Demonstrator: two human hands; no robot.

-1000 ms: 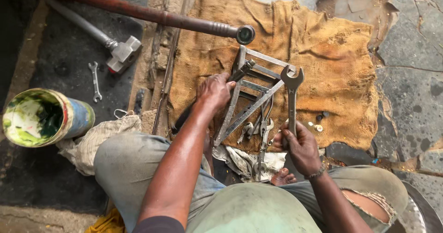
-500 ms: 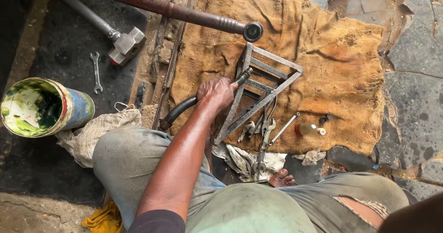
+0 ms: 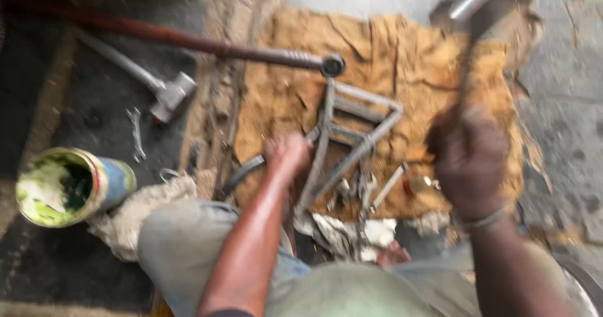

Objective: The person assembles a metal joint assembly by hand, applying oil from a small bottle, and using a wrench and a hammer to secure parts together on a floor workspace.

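I see one container: a can (image 3: 72, 187) lying tilted on the dark floor at my lower left, its open mouth smeared inside with green and pale paste. A rag (image 3: 135, 213) lies just beside it, against my knee.

My left hand (image 3: 287, 155) is pressed together around the near edge of the metal frame (image 3: 352, 150), which lies flat on the burlap (image 3: 389, 53) in front of me. My right hand (image 3: 470, 160) is raised above the burlap's right part, fist wrapped tight on the handle of a tool (image 3: 468, 15) that runs up and away to a blurred metal head near the top edge; I cannot tell what kind of tool it is. Small loose parts (image 3: 418, 184) lie on the burlap just right of the frame. A long rusty rod (image 3: 188, 40) crosses the top left and ends at the frame's far corner. A hammer (image 3: 164, 94) and a spanner (image 3: 136, 131) lie on the floor to the left.

Half a second ago my right hand was out of sight and the burlap's right side lay open; now the hand and its tool cover it. The left hand has stayed on the frame, and the whole view has gone blurred.
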